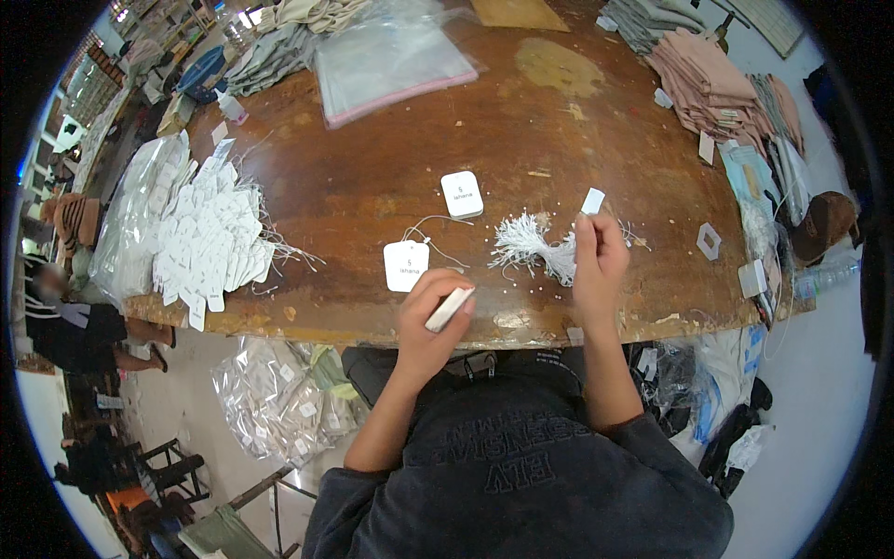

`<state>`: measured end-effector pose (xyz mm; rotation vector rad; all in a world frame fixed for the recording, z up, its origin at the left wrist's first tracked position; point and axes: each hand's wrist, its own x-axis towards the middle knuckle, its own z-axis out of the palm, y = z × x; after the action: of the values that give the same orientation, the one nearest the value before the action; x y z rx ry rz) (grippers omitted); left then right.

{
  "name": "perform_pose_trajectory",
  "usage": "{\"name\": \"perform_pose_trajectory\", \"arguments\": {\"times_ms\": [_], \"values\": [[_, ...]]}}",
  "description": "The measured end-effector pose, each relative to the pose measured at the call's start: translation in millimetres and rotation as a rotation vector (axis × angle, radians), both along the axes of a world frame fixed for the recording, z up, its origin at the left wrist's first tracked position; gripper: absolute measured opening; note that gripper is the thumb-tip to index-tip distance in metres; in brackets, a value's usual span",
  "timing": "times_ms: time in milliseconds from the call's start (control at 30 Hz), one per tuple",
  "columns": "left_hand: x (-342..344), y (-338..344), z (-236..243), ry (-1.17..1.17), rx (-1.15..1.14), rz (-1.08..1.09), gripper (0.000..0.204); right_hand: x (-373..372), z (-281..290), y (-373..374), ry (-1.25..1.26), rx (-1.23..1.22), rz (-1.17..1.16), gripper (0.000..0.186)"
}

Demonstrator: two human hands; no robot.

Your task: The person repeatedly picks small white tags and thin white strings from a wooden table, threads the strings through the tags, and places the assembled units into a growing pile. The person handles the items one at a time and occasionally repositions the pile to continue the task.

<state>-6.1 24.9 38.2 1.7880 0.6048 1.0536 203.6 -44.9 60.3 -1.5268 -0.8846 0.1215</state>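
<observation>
From afar I see the left hand (421, 321) curled round a tag stack (451, 309), the right hand (601, 261) pinching a white tag (593, 200) near the strings (533, 246); a slack left grip could, I judge, spill the stack

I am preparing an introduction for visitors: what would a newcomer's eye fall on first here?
Probably the large heap of white tags on the left side of the brown table. Next comes the bundle of white strings beside the right hand, which holds up a small white tag. Folded pink cloth is stacked at the table's far right.
</observation>
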Motion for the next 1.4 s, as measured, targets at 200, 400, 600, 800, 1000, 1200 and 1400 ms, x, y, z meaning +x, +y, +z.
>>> {"name": "perform_pose_trajectory", "arguments": {"times_ms": [200, 400, 600, 800, 1000, 1200, 1400], "values": [[-1.7, -0.3, 3.7, -0.008, 0.042, -0.132, 0.018, -21.9, 9.5, -0.7, -0.116, -0.294, 0.511, 0.019], [-0.5, -4.2, -10.1, 0.093, -0.289, -0.221, 0.020, -33.5, 5.3, 3.0, 0.222, 0.081, 0.635, 0.020], [3.8, -5.3, -23.4, -0.136, -0.655, -0.068, 0.025, -28.9, 1.2, 4.5, 1.009, 0.469, 0.767, 0.021], [5.4, -5.2, -22.4, -0.180, -0.855, -0.006, 0.033, -57.6, -19.3, 9.8, 0.721, 0.009, 0.599, 0.011], [8.8, -8.7, -17.3, -0.150, -0.734, 0.085, 0.033, -73.1, -25.4, 13.2, 0.591, -0.097, 0.528, 0.011], [8.4, -6.6, -17.8, -0.155, -0.622, 0.165, 0.031, -69.2, -22.6, 17.1, 0.385, -0.190, 0.489, 0.008], [12.1, -7.3, -16.8, -0.167, -0.543, 0.213, 0.026, -71.9, -22.1, 19.5, 0.152, -0.137, 0.434, 0.009]]}}
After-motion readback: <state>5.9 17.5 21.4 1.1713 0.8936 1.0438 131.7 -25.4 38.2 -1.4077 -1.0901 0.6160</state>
